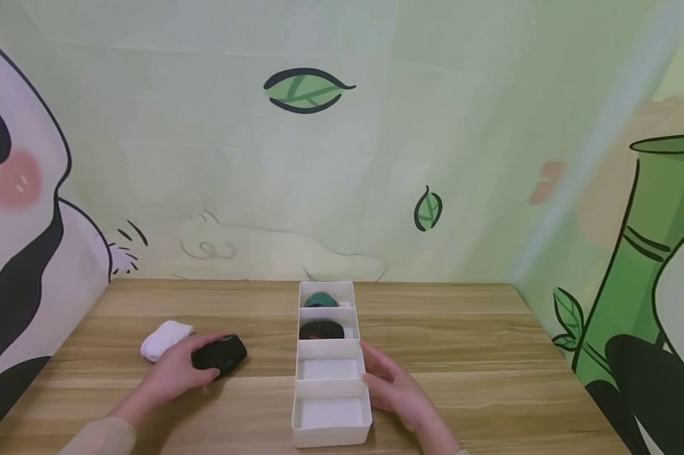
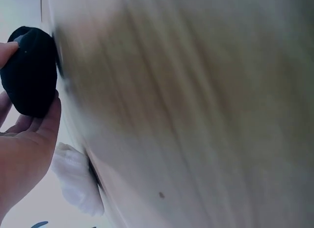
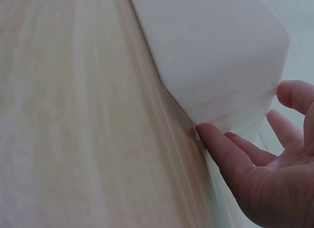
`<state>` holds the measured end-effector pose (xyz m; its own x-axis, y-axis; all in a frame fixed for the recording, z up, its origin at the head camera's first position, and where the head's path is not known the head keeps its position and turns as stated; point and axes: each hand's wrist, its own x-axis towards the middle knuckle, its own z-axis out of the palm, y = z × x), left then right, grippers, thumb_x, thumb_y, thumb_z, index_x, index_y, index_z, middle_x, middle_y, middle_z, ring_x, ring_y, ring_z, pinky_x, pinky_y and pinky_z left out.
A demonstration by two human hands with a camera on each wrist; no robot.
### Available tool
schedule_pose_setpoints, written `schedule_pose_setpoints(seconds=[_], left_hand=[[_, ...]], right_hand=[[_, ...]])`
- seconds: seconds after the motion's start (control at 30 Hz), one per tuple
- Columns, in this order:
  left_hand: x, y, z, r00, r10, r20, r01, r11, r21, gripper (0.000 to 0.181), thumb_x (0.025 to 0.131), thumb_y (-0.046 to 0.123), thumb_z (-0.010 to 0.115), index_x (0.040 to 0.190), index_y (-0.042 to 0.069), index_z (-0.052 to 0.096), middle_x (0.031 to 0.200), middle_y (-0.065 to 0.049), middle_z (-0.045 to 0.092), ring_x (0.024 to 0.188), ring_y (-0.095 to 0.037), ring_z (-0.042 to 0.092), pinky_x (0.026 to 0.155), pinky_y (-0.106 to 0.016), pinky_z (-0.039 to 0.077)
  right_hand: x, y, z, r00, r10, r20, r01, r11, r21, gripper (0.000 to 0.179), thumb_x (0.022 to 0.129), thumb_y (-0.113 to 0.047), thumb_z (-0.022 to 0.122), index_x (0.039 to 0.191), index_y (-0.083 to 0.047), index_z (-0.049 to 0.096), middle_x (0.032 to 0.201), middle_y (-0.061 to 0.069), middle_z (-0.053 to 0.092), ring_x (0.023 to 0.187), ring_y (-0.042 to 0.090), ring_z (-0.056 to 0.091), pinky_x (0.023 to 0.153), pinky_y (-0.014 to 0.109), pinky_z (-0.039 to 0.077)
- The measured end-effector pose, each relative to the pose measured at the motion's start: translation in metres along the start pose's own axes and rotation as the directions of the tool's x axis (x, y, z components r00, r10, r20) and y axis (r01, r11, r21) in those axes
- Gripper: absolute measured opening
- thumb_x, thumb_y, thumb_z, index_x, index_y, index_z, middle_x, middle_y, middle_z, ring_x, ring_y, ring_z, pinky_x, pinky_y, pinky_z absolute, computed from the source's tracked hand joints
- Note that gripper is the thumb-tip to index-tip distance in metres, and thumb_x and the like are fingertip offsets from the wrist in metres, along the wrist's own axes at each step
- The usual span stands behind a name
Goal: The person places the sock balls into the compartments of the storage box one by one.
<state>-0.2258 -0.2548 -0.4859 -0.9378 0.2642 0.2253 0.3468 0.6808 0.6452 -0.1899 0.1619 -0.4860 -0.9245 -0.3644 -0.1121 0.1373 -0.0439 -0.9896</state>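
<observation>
My left hand [image 1: 174, 373] grips a black folded cloth bundle [image 1: 222, 355] at the left of the table, thumb on the near side and fingers around the far side. In the left wrist view the black bundle [image 2: 30, 73] sits between thumb and fingers. A white cloth bundle [image 1: 165, 340] lies just behind that hand. My right hand [image 1: 395, 392] rests its fingertips against the right wall of a long white divided box [image 1: 331, 437], also seen up close in the right wrist view. Its fingers [image 3: 223, 149] are spread lightly along the box's side.
The box stands lengthwise on the wooden table [image 1: 461, 341]. Its farthest compartment holds a green bundle [image 1: 321, 300], the one before it a dark bundle [image 1: 321, 330]; the two nearer compartments show bare floors. A printed cloth backdrop [image 1: 342, 158] rises behind the table.
</observation>
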Motion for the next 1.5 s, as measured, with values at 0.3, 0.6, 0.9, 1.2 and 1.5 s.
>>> schedule_pose_setpoints(seconds=[0.3,0.6,0.9,1.2,1.5], left_hand=[[0.002,0.007,-0.001,1.000,-0.017,0.003,0.017,1.000,0.003,0.060,0.075,0.018,0.085,0.128,0.002,0.064,0.118,-0.015,0.067,0.104,-0.026,0.059,0.086,-0.043,0.048],[0.003,0.016,0.005,1.000,0.001,-0.008,-0.001,1.000,-0.001,0.058,0.075,0.019,0.085,0.127,0.002,0.066,0.119,-0.016,0.067,0.105,-0.028,0.060,0.086,-0.042,0.048],[0.007,0.027,0.014,0.997,0.036,-0.067,-0.037,0.999,-0.016,0.057,0.074,0.016,0.084,0.127,0.002,0.066,0.117,-0.015,0.069,0.104,-0.028,0.061,0.086,-0.043,0.049],[0.010,0.039,0.021,0.992,0.071,-0.100,-0.078,0.995,-0.063,0.057,0.074,0.013,0.084,0.128,0.003,0.066,0.117,-0.014,0.069,0.105,-0.027,0.062,0.087,-0.040,0.051],[0.012,0.060,0.025,0.991,0.043,-0.128,-0.060,0.989,-0.137,0.056,0.076,0.009,0.083,0.128,0.002,0.065,0.123,-0.017,0.066,0.112,-0.032,0.060,0.091,-0.040,0.053]], right_hand=[[-0.001,-0.002,0.002,1.000,0.004,-0.006,-0.004,1.000,-0.003,0.062,0.100,-0.013,0.057,0.156,-0.013,0.030,0.152,0.031,0.031,0.127,0.038,0.049,0.095,0.052,0.049],[-0.001,-0.003,0.002,1.000,0.008,-0.011,-0.008,1.000,-0.015,0.062,0.100,-0.014,0.057,0.156,-0.013,0.031,0.151,0.031,0.033,0.129,0.039,0.047,0.096,0.052,0.048],[-0.001,-0.002,0.001,1.000,0.008,-0.011,-0.008,1.000,-0.014,0.061,0.100,-0.013,0.057,0.156,-0.013,0.031,0.151,0.031,0.033,0.126,0.038,0.050,0.095,0.052,0.049],[-0.001,-0.001,0.001,1.000,-0.002,-0.006,0.002,1.000,-0.003,0.061,0.100,-0.012,0.056,0.156,-0.013,0.030,0.152,0.031,0.031,0.124,0.037,0.052,0.094,0.051,0.049],[0.000,0.000,0.001,1.000,-0.004,-0.013,0.004,1.000,-0.001,0.062,0.100,-0.012,0.057,0.156,-0.013,0.031,0.152,0.031,0.031,0.124,0.037,0.052,0.094,0.051,0.050]])
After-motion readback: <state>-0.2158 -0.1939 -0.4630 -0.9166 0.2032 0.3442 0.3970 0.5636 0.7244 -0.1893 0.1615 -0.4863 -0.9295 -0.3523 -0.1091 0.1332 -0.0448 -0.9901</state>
